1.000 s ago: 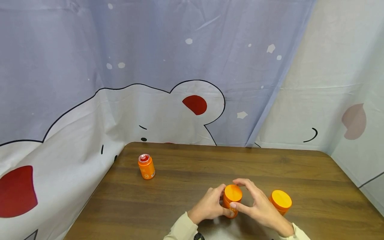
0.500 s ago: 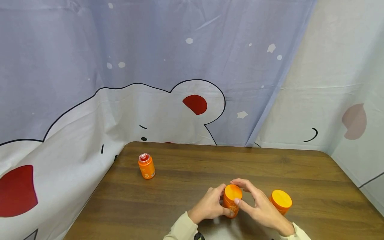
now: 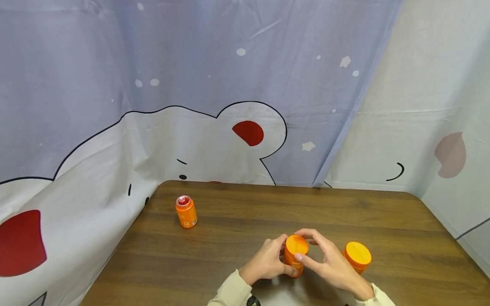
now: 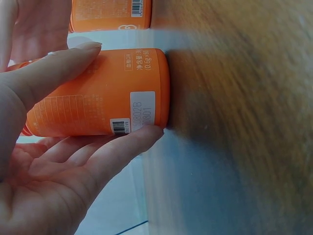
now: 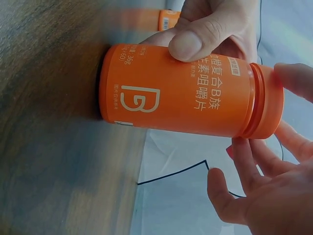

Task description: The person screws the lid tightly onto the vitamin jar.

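Observation:
An orange plastic bottle (image 3: 294,264) with an orange screw cap (image 3: 297,244) stands upright on the wooden table near its front. My left hand (image 3: 267,262) grips the bottle's body from the left; the left wrist view shows its digits along both sides of the label. At the top, my right hand (image 3: 334,267) pinches the cap between thumb and fingers, seen closely in the right wrist view. A second capped orange bottle (image 3: 357,256) stands to the right, partly hidden behind my right hand.
A third orange bottle (image 3: 187,212), its top red under clear or shiny wrap and with no orange cap on it, stands at the table's back left. Printed cloth (image 3: 214,144) hangs behind the table (image 3: 237,212) and along its sides.
My right thumb and fingers shift slightly around the cap. My left hand and the bottle stay in place.

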{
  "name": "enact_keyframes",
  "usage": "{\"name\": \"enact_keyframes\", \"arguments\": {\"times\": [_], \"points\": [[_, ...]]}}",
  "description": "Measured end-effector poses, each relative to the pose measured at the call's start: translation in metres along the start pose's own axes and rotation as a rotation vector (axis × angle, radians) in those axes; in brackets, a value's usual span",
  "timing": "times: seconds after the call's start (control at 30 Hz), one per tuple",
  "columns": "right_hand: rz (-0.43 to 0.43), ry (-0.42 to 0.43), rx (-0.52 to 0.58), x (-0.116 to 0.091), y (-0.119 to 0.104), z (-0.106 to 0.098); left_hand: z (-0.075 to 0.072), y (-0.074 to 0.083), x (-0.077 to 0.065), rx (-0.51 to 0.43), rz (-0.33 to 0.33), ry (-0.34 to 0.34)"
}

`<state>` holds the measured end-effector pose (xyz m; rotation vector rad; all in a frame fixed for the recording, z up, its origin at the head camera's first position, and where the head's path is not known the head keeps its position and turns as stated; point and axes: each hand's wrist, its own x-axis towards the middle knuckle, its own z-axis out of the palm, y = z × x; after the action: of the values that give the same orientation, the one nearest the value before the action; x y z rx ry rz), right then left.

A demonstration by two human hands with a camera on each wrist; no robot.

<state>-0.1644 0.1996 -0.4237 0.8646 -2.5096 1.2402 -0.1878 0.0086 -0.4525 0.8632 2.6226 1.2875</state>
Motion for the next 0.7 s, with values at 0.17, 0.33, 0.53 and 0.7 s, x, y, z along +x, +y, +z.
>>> {"name": "enact_keyframes", "arguments": {"times": [0.17,0.33,0.53,0.7], "points": [[-0.010,-0.012,-0.022,0.0006,0.0008,0.0012,-0.0009,0.0002,0.0002,-0.003,0.001,-0.001],[0.028,-0.020,-0.014,0.0001,0.0001,0.0024,-0.0016,-0.0001,0.0001,-0.006,0.004,-0.005],[0.036,-0.041,-0.006,-0.0007,0.0016,0.0021,-0.0012,-0.0006,0.0013,-0.007,-0.004,-0.016],[-0.045,-0.055,-0.015,-0.0008,0.0025,0.0006,-0.0007,-0.0009,0.0011,-0.013,-0.015,-0.019]]}}
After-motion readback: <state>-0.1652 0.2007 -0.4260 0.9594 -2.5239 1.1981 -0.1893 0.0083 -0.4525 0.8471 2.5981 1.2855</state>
